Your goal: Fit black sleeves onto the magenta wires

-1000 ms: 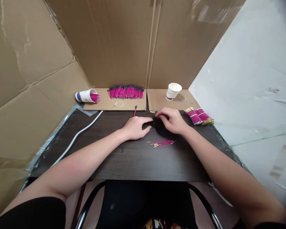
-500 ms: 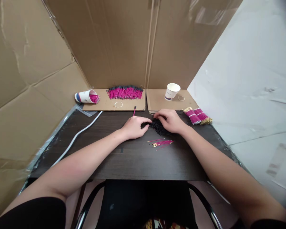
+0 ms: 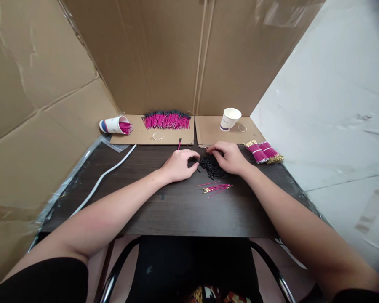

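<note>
1. On a clock face centred on the pile of short, black, stick-like pieces (image 3: 212, 168), with twelve pointing away from the person, that pile lies on the dark brown wood-grain table (image 3: 177, 210) between both hands.
2. The left hand (image 3: 180, 164) is at nine o'clock, thumb and forefinger curved with a narrow gap between them, their tips just beside the pile.
3. A thin pink stick with a black end (image 3: 180, 144) juts out past the left hand's knuckles, towards twelve; whether the other fingers grip it cannot be told.
4. The right hand (image 3: 226, 156) is at two o'clock, fingers bent and partly covering the pile; whether its fingertips hold anything is too small to tell.
5. At six o'clock, near the pile, lies a loose group of thin pink sticks with gold-coloured ends (image 3: 216, 188).
6. Between ten and eleven, a broad row of pink sticks with black ends (image 3: 166, 120) lies on a flat brown cardboard strip (image 3: 129, 139), a thin white ring (image 3: 158, 136) just before it.
7. At ten, a white paper cup (image 3: 109, 125) lies tipped, holding pink sticks (image 3: 125, 127).
8. At one, a second white paper cup (image 3: 230, 120) stands upright.
9. Between two and three lie banded pink bundles (image 3: 262, 152).
</note>
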Demonstrator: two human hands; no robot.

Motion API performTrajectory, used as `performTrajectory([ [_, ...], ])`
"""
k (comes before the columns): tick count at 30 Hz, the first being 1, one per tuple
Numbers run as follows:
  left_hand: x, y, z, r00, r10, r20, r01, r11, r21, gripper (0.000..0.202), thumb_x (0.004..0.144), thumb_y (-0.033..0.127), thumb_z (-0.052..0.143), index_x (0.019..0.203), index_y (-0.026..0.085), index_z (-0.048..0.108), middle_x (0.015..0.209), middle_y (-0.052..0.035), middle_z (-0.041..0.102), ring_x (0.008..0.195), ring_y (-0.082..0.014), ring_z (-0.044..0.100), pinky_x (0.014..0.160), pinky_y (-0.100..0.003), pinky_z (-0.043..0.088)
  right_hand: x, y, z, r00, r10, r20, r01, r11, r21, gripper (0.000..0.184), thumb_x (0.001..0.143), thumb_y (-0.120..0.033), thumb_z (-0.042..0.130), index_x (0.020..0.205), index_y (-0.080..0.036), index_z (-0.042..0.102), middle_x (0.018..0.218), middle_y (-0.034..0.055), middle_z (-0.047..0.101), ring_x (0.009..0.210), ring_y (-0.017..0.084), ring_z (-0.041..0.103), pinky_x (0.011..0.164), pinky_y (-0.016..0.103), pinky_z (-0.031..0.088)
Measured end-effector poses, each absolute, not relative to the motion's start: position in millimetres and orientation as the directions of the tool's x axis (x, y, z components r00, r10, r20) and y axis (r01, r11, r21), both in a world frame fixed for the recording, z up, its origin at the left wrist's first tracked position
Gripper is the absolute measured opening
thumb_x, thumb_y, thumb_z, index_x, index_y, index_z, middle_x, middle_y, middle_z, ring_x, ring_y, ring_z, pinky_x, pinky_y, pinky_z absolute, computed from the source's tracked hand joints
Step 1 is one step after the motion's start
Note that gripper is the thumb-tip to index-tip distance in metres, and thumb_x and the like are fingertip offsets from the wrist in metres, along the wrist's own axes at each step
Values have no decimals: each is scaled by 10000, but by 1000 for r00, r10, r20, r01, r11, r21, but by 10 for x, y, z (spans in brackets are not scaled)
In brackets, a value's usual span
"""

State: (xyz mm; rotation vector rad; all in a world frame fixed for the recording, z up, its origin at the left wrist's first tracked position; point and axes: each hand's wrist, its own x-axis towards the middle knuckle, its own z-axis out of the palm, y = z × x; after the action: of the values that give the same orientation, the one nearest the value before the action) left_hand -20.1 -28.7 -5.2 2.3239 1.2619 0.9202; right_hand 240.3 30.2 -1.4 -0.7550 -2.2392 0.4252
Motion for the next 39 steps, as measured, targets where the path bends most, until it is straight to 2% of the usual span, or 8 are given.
performTrajectory([
  [7,-224,-286,-33,415,815,405,621,-579,529,194,951,152,708,1115,177,809,1082,-93,804,1008,-241,777,1007,-439,652,2403,215,66,-628,586,512,347,800,-490,252,1069,-143,555,1058,-236,789,1010,69,825,918,242,782,887,430,649],
  [12,-230,-283,-35,406,828,387,640,-560,526,189,966,119,687,1084,180,821,1012,-82,795,948,-228,768,991,-422,648,2387,148,102,-611,574,545,350,813,-465,237,1101,-185,540,1073,-247,766,997,74,808,918,250,769,875,434,646],
  [17,-231,-279,-32,401,841,362,651,-540,534,187,973,121,692,1093,179,822,994,-81,790,932,-227,761,985,-421,644,2329,29,105,-534,609,586,391,793,-468,172,1105,-226,582,1198,-249,724,1081,82,822,959,256,784,907,427,658],
  [21,-222,-293,-9,387,863,325,657,-505,559,197,969,109,693,1097,181,823,987,-81,795,927,-234,759,1003,-439,641,2285,-45,85,-503,601,621,406,799,-444,243,1103,-230,606,1317,-249,719,1120,88,840,976,264,802,937,443,671],
  [24,-207,-314,11,368,884,287,662,-466,587,190,969,110,699,1097,185,819,1008,-78,805,941,-235,760,1014,-444,638,2260,-82,92,-493,570,657,395,820,-415,221,1109,-230,607,1255,-256,770,1146,92,849,1013,277,811,953,465,676],
  [28,-194,-339,28,383,892,239,690,-448,568,214,992,124,666,1139,180,812,1076,-99,809,995,-257,766,1020,-458,634,2243,-114,125,-489,592,641,415,804,-425,191,1108,-250,616,1123,-269,805,1050,79,843,953,276,801,900,464,674],
  [33,-197,-347,30,393,896,205,720,-439,538,248,1013,143,619,1180,175,799,1110,-116,791,1030,-273,760,1034,-468,628,2245,-113,120,-498,619,608,436,784,-441,132,1088,-244,644,1033,-241,765,951,67,800,836,244,746,794,413,628],
  [39,-200,-345,41,391,903,179,729,-423,539,160,1019,178,622,1058,178,777,1057,-108,759,975,-263,731,989,-451,617,2240,-110,100,-501,649,573,450,760,-468,96,1046,-193,645,976,-237,696,896,58,736,787,225,682,730,370,568],
])
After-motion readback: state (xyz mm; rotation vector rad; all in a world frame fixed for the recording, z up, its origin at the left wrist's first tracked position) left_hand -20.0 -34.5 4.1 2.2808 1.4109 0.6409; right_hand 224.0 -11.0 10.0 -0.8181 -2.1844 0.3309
